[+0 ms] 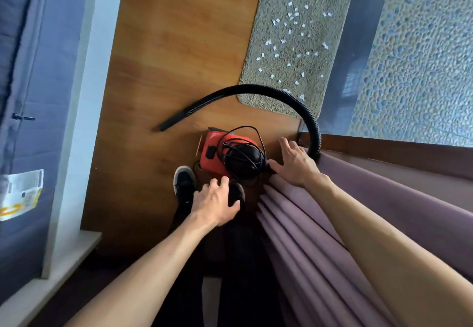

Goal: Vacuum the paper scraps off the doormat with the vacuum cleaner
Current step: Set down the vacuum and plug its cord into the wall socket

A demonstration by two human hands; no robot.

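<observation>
Floor: wooden floor [166,45], seen from above; purple curtain [320,224] along the right side, pebbled ground [422,45] beyond it
Grip, left: left hand [217,202] released, fingers spread and holding nothing, above the shoes [183,178], just short of the vacuum cleaner [212,159]
Grip, right: right hand [294,162] also released, fingers splayed, at the curtain edge beside the vacuum's black rear; can't tell if it touches either
Vacuum: red body on the floor in front of the feet, black cord [240,147] bundled loosely on top
Hose: black hose [256,88] arcs from behind the right hand across the near corner of the doormat [314,60]; its nozzle [171,121] lies on bare wood, off the mat
Scraps: paper scraps [291,4] spread over most of the mat, none picked up yet
Step in hand: probably reaching for the machine to set it up; cord looks coiled, so likely not plugged in
Do it well: lift the cord bundle off first, unwind it fully, then take the hose near the nozzle rather than mid-hose
Watch: curtain folds sit right by the vacuum, keep fabric clear of the cord and intake
Watch: dragging the hose over the mat corner could flick scraps onto the floor, so lift it clear
</observation>
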